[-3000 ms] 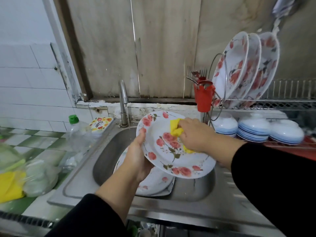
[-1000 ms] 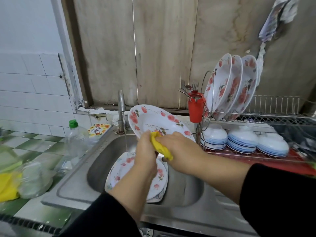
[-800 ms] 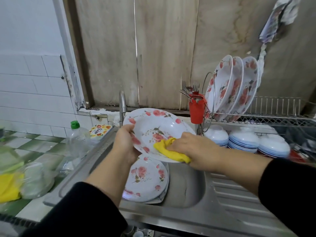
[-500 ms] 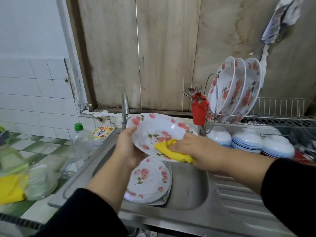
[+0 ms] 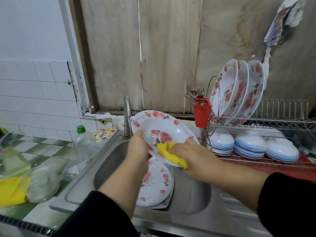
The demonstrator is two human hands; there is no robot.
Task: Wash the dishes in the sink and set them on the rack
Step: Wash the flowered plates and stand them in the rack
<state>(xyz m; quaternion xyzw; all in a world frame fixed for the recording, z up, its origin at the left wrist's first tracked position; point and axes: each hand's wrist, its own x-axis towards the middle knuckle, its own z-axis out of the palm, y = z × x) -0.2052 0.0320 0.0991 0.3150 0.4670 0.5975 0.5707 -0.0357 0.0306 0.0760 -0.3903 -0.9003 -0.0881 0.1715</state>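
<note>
Scrubbing goes best if our left hand (image 5: 139, 147) grips the floral plate (image 5: 160, 132) firmly at its rim over the sink (image 5: 109, 161) while our right hand (image 5: 193, 156), fingers curled round the yellow sponge cloth (image 5: 171, 153), wipes every part.

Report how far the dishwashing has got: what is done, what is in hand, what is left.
Done: three rose-patterned plates stand upright on the wire dish rack, with blue-rimmed white bowls upturned on its lower shelf.
In hand: the left hand grips a rose-patterned deep plate over the steel sink, while the right hand rubs it with a yellow cloth.
Left: a floral plate in the sink, apparently atop another dish.
</note>
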